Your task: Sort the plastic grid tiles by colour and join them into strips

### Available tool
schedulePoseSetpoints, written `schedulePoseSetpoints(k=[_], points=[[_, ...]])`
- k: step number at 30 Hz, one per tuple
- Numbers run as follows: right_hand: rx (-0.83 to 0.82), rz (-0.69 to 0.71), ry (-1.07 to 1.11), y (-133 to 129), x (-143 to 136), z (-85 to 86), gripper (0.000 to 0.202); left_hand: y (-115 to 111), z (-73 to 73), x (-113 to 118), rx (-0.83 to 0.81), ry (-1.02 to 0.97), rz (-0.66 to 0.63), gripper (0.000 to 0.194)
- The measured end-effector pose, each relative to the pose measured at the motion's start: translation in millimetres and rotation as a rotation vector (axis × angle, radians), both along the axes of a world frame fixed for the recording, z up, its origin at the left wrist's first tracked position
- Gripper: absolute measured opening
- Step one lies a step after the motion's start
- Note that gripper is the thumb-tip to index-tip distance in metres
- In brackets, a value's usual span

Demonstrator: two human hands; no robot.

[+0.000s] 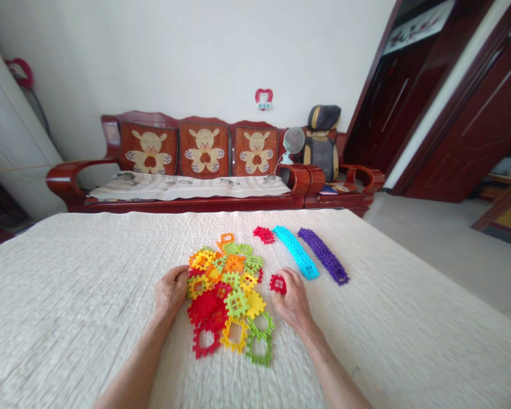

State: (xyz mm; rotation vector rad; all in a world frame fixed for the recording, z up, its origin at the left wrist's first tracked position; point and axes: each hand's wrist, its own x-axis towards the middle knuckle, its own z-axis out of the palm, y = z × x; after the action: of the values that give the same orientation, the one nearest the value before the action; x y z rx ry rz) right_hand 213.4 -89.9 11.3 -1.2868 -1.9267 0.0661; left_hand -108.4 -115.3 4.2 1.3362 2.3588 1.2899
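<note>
A loose pile of flat plastic interlocking building pieces (237, 303) in red, yellow, orange and green lies between my hands. My right hand (293, 301), right of the pile, grips a red square interlocking piece (277, 284) with a window-like grid. My left hand (171, 291) is at the pile's left edge, its fingers curled together beside red and yellow pieces; what they pinch is hidden. Beyond my right hand lie a small group of red pieces (263, 234), a long row of light blue pieces (296, 252) and a parallel row of purple pieces (323, 256).
A cream quilted cover (89, 284) spreads over the table. Behind its far edge stands a wooden sofa (296, 187) with bear-patterned cushions (204, 149). A small fan (293, 140) and a chair with a massage pad (321, 153) are at the back right.
</note>
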Motion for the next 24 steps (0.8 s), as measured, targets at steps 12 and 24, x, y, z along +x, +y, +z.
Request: schedulePoseSetpoints(k=[12, 24], points=[[-0.044, -0.129, -0.083, -2.1, -2.2, -0.6, 0.044, 0.4, 1.8, 0.2, -0.023, 0.001, -0.006, 0.032], [-0.081, -0.16, 0.141, 27.2, -6.9, 5.5, 0.047, 4.4, -5.5, -3.4, -0.013, -0.023, -0.043, 0.03]])
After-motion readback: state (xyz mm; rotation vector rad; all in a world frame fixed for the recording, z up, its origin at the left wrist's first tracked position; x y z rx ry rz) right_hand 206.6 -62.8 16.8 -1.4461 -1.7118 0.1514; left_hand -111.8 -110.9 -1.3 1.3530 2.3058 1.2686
